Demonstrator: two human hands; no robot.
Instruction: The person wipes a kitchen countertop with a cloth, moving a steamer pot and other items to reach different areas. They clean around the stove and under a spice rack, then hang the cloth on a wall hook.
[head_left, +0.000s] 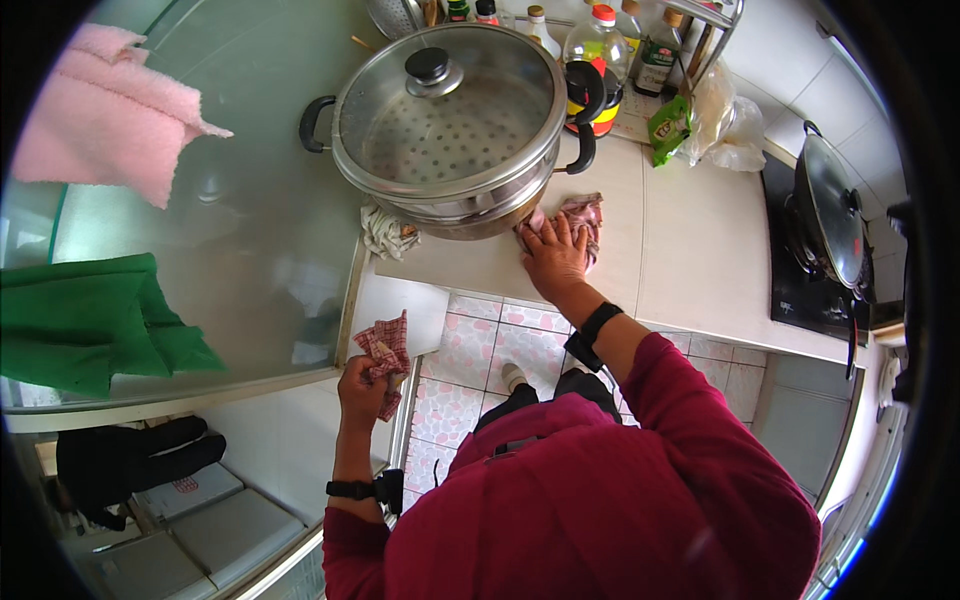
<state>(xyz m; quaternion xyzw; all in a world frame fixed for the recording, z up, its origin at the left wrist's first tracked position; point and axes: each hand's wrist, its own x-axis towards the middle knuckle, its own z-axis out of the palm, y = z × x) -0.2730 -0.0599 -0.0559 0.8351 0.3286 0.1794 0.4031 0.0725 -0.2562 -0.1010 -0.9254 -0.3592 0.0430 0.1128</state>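
Note:
My right hand (556, 259) presses a crumpled pink cloth (583, 211) onto the beige countertop (697, 247), just in front of a large steel steamer pot (480, 210). The pot has a glass lid (480, 127) with a black knob, and black side handles. Lower left, my left hand (361, 391) grips a red-and-white checked cloth (388, 360), held in the air beside the edge of the glass surface. A crumpled whitish rag (386, 231) lies at the pot's lower left.
Bottles (660, 56) and a green packet (669, 129) stand behind the pot. A lidded wok (832, 210) sits on the black stove (787, 285) at right. Pink (112, 112) and green (97, 322) cloths lie at left. Another person (112, 465) is visible lower left.

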